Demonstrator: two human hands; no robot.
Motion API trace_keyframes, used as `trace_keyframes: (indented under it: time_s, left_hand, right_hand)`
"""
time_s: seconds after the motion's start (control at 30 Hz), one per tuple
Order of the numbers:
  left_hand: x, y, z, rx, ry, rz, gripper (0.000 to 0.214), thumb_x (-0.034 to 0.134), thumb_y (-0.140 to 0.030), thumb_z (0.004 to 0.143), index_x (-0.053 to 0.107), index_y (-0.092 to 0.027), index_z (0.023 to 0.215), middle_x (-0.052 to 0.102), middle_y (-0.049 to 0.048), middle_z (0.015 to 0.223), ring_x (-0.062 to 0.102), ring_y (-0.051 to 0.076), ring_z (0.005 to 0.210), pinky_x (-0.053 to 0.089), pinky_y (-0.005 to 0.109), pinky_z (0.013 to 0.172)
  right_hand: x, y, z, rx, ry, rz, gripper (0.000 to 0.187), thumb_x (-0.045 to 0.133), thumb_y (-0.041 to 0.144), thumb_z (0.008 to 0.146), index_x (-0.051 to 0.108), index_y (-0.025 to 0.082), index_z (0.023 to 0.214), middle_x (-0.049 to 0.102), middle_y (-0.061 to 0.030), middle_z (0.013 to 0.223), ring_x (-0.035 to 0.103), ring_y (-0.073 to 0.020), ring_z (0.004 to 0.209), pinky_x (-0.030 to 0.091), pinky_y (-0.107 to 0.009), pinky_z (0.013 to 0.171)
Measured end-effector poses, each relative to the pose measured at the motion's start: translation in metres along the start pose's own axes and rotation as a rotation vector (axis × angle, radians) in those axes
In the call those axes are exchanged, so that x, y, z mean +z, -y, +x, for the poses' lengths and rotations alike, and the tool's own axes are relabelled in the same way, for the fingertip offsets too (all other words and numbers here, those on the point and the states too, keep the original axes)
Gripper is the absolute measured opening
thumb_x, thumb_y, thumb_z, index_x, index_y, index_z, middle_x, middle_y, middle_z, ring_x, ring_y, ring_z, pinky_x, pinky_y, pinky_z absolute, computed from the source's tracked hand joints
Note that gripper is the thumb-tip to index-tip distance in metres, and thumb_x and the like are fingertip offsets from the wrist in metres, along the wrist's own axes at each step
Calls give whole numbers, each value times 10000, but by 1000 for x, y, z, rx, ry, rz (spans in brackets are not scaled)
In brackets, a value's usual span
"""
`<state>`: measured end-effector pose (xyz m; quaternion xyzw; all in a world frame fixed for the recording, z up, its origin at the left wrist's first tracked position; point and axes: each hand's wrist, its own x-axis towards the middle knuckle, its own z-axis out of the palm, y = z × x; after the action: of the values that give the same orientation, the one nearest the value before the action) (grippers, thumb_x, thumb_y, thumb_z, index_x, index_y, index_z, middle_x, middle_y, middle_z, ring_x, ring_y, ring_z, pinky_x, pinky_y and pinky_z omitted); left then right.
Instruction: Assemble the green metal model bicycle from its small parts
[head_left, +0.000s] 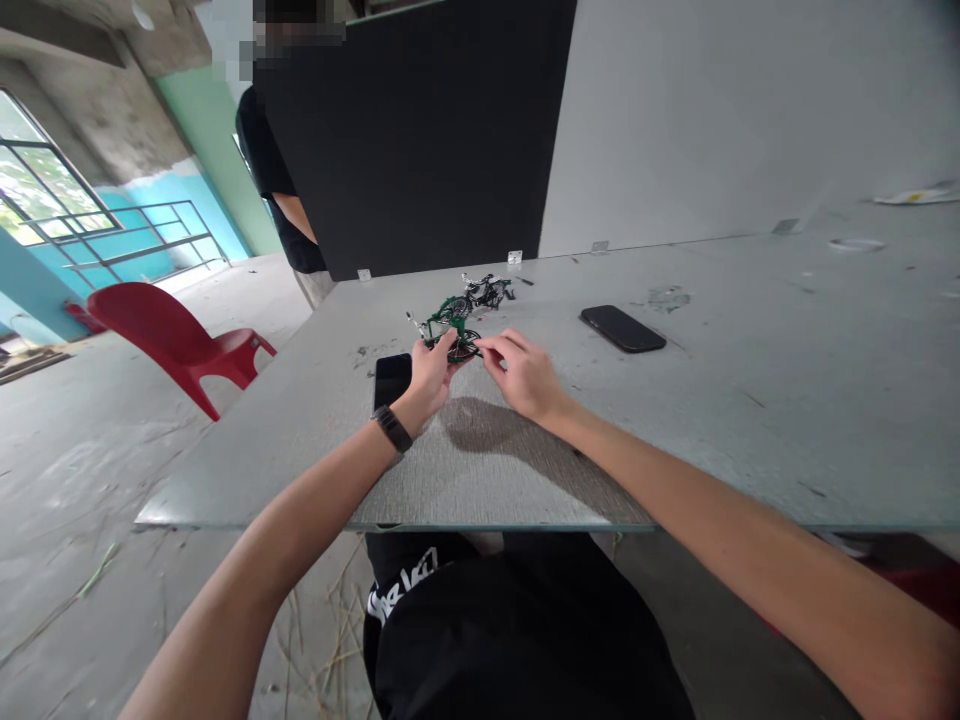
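My left hand (430, 378), with a dark watch on its wrist, is closed around a small green model bicycle (461, 328) just above the table. Its handlebar points to the left and a wheel sits by my right fingertips. My right hand (525, 375) is closed in a pinch at the bicycle's right end, at the wheel's edge. Whether a small part is between those fingers cannot be made out. Just behind stands a black model bicycle (489, 292), with green parts close to it. Beside my left hand lies a black phone (391, 378), partly covered by that hand.
Another dark phone (622, 329) lies to the right on the grey table (750, 420). A black and white partition (442, 140) rises along the back. A red chair (169, 325) stands at the left, and a person in dark clothes (270, 150) is behind the partition's left edge.
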<state>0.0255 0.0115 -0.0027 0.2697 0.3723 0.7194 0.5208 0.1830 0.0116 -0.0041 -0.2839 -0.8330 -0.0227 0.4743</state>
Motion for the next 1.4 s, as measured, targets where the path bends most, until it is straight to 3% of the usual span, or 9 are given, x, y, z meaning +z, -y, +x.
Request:
trace_keyframes:
  time_s: [0.23, 0.5, 0.73, 1.07, 1.4]
  left_hand:
    - [5, -1, -5, 5, -59, 34, 245, 742, -164, 873, 500, -194, 900, 636, -8, 848, 662, 105, 759, 587, 379, 912]
    - [3, 1, -2, 11, -68, 32, 243, 742, -161, 868, 501, -190, 876, 643, 5, 830, 658, 117, 726, 590, 381, 877]
    - [-3, 5, 2, 48, -57, 131, 259, 776, -238, 857, 522, -200, 898, 623, -11, 832, 641, 105, 753, 564, 283, 822]
    - [-4, 6, 3, 118, -73, 187, 304, 807, -273, 813, 524, -202, 899, 609, -17, 844, 615, 101, 745, 522, 256, 757]
    - [2, -4, -5, 57, 28, 116, 279, 796, -108, 768, 550, -172, 882, 682, 20, 853, 672, 129, 787, 569, 325, 838]
  right_hand:
    - [1, 1, 2, 31, -15, 35, 240, 465, 235, 1017, 692, 180, 1072, 670, -90, 935, 618, -185, 757, 491, -328, 708]
    - [-2, 0, 3, 10, 79, 40, 270, 446, 230, 1015, 701, 183, 1093, 678, -105, 995, 627, -194, 784, 501, -341, 731]
    - [-1, -1, 3, 31, 109, 71, 263, 468, 227, 1010, 714, 181, 1088, 683, -104, 979, 630, -195, 773, 492, -330, 713]
    - [-2, -6, 3, -22, 156, 90, 276, 467, 228, 1011, 714, 176, 1122, 686, -103, 991, 631, -199, 800, 493, -340, 718]
    - [-12, -15, 15, 47, 198, 199, 294, 482, 352, 1029, 716, 195, 1112, 728, -95, 1011, 654, -199, 815, 513, -344, 755]
